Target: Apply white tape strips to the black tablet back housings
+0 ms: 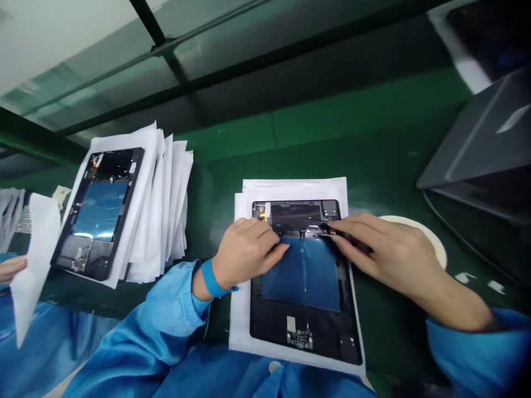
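An opened black tablet body (307,326) with a blue panel lies on white sheets (243,326) on the green bench in front of me. My left hand (244,251), fingers curled together, presses on the upper left edge of the blue panel. My right hand (385,251) pinches a thin dark tool (319,222) whose tip rests near the tablet's top edge. Both wrists come out of blue sleeves, and a blue band circles the left wrist.
A second opened tablet (99,213) lies on a fanned stack of white sheets (166,204) at left. Another person's hand (10,268) holds a white sheet (35,249) at the far left. A white round disc (431,237) and a dark machine (485,155) stand at right.
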The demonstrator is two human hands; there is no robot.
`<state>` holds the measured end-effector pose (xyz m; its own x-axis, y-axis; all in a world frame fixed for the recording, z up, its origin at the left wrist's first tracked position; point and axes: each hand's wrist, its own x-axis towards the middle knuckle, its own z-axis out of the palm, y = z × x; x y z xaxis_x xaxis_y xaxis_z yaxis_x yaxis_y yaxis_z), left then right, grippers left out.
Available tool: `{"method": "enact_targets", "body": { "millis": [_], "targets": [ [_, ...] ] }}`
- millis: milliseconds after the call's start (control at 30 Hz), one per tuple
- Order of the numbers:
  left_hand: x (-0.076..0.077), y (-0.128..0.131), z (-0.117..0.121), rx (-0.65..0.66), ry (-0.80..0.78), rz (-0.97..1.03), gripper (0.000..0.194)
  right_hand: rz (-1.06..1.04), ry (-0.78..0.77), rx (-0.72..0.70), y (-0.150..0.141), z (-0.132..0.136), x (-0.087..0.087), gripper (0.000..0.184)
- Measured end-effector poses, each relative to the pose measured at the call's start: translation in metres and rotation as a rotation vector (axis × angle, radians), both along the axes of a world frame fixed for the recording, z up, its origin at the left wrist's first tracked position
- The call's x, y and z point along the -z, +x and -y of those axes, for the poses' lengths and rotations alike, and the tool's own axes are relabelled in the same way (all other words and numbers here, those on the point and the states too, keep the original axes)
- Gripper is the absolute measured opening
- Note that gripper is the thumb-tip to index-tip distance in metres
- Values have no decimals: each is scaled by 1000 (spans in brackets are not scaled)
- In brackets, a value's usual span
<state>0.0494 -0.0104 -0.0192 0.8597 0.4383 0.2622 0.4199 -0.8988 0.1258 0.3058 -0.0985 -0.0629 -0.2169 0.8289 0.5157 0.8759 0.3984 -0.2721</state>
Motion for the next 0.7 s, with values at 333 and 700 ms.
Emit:
{"method": "enact_targets", "body": {
  "millis": [333, 700],
  "targets": [
    [5, 63, 10, -8, -88, -97, 32, 57, -68, 5, 11, 6, -8, 23],
    [16, 78, 5, 15, -87, -62, 27, 84, -124, 1, 13, 7, -10, 22]
  ]
}}
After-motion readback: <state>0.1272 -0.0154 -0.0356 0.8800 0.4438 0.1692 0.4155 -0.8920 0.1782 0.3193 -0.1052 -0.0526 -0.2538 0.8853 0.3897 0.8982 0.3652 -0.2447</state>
